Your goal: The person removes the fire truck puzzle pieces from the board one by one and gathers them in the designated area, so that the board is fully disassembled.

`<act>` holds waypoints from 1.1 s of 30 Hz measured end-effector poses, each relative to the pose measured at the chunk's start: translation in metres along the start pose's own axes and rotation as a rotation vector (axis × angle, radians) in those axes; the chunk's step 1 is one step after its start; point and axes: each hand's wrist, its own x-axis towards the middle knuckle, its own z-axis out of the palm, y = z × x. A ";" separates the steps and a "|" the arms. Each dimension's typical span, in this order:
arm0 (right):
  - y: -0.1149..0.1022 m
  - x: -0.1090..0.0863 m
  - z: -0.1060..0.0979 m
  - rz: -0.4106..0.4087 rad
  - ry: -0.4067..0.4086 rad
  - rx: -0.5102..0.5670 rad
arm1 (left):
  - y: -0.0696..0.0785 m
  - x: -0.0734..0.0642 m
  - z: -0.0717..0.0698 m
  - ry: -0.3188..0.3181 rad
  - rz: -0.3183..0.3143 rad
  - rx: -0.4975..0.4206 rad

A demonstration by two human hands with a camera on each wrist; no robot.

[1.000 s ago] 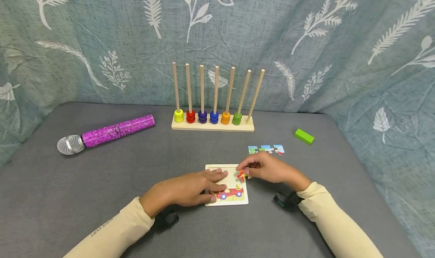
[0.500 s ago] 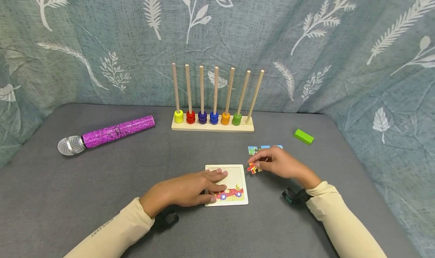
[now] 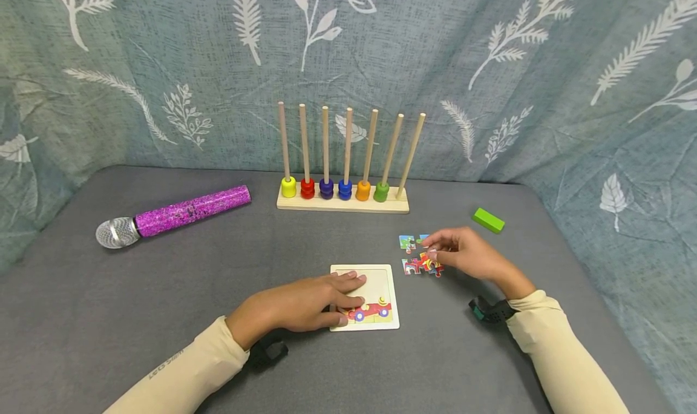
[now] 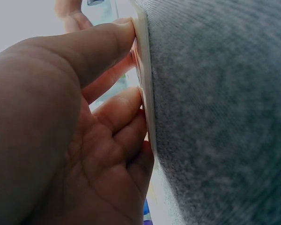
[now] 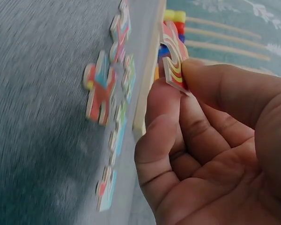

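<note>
My left hand (image 3: pixel 307 302) lies spread over a wooden puzzle board (image 3: pixel 363 327), fingertips on its left part. A red racing car picture (image 3: pixel 373 310) shows along the board's lower part. In the left wrist view, the thumb and fingers press on the board's pale face. My right hand (image 3: pixel 471 256) is right of the board and pinches a red and yellow puzzle piece (image 5: pixel 175 58) between thumb and fingers. Below it on the table lie a red and white puzzle piece (image 3: pixel 411 267) and a red and blue puzzle piece (image 5: pixel 99 93). Behind them is a blue and green puzzle piece (image 3: pixel 406 243).
A wooden peg stand (image 3: pixel 343 204) with coloured beads is at the back middle. To the left lies a purple glittery microphone (image 3: pixel 187 212). A green block (image 3: pixel 488 220) sits at the right. A patterned curtain (image 3: pixel 218 69) hangs behind the grey table (image 3: pixel 245 250).
The right hand has moved right, away from the board, over the loose puzzle pieces with a piece in its fingers. The left hand has stayed on the board.
</note>
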 end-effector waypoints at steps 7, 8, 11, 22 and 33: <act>0.007 -0.005 -0.007 0.012 -0.003 -0.039 | 0.000 -0.001 0.000 -0.003 -0.009 -0.002; 0.008 -0.006 -0.009 0.016 -0.004 -0.044 | 0.000 -0.001 0.000 -0.004 -0.010 -0.002; 0.010 -0.007 -0.012 0.024 -0.003 -0.057 | 0.000 -0.001 0.001 -0.003 -0.011 -0.004; 0.018 -0.014 -0.025 0.059 -0.001 -0.107 | -0.001 -0.001 0.001 0.000 -0.012 -0.018; 0.027 -0.019 -0.031 0.091 0.023 -0.178 | -0.001 0.000 0.002 0.011 -0.001 -0.006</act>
